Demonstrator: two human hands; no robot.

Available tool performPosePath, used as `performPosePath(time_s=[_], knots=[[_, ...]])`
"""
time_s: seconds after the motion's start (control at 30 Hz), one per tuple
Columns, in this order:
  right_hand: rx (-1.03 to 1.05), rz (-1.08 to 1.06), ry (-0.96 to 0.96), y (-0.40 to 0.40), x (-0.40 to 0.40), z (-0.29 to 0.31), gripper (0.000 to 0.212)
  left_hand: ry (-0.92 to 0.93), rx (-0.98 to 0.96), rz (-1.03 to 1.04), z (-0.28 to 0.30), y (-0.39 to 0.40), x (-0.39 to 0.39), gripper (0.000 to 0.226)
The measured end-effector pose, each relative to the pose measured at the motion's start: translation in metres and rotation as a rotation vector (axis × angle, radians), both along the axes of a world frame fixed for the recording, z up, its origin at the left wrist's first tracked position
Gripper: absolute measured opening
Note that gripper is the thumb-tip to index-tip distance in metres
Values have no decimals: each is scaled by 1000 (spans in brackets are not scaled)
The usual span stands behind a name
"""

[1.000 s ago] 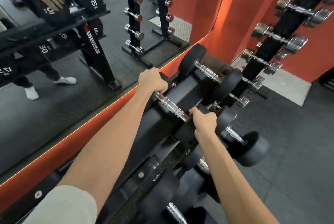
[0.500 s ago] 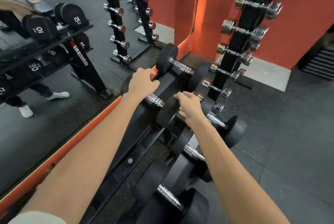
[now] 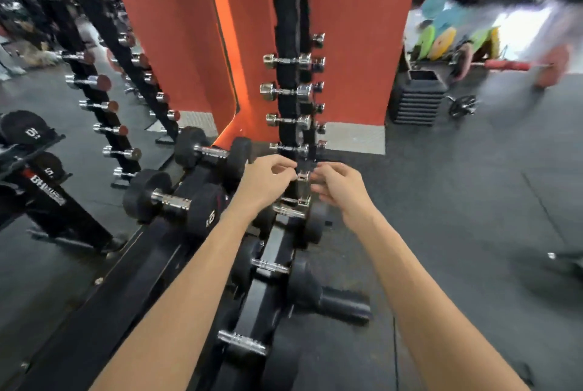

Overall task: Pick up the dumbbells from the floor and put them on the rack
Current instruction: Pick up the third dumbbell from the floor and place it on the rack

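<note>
Two bare forearms are reaching out ahead of us over the dark rubber floor (image 3: 457,217), and we are going from the biggest things down. Running along the mirror (image 3: 47,248) on our left, the long black rack (image 3: 151,267) is carrying its black dumbbells: one at the far end (image 3: 212,151), a nearer one (image 3: 172,200) on the upper tier, and more on the lower tier below our arms (image 3: 271,266). Rising behind it against the orange wall (image 3: 356,43), the upright stand (image 3: 288,28) is holding small chrome dumbbells (image 3: 288,91) on pegs. We are keeping our left hand (image 3: 265,182) and right hand (image 3: 342,188) apart, either side of the stand's lowest pegs, both with fingers loosely curled and gripping nothing. No dumbbell is showing loose on the floor, though the right edge is blurring.
</note>
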State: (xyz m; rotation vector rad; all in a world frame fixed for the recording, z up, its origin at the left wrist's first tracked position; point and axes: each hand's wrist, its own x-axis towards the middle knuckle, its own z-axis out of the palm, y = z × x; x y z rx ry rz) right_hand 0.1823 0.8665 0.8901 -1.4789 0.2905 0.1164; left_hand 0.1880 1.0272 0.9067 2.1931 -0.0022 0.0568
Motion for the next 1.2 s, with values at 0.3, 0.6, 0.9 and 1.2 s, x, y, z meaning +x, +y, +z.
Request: performPosePath(time_s=[0.3, 0.6, 0.9, 1.2], knots=[[-26, -270, -71, -250, -94, 20, 21, 55, -62, -315, 11, -249, -48, 19], [-84, -501, -51, -523, -246, 4, 16, 140, -148, -549, -19, -527, -167, 19], [-130, -627, 111, -706, -369, -63, 18, 332, -232, -652, -102, -718, -264, 20], [-183, -493, 209, -847, -374, -142, 22, 530, -280, -529, -209, -852, -282, 21]])
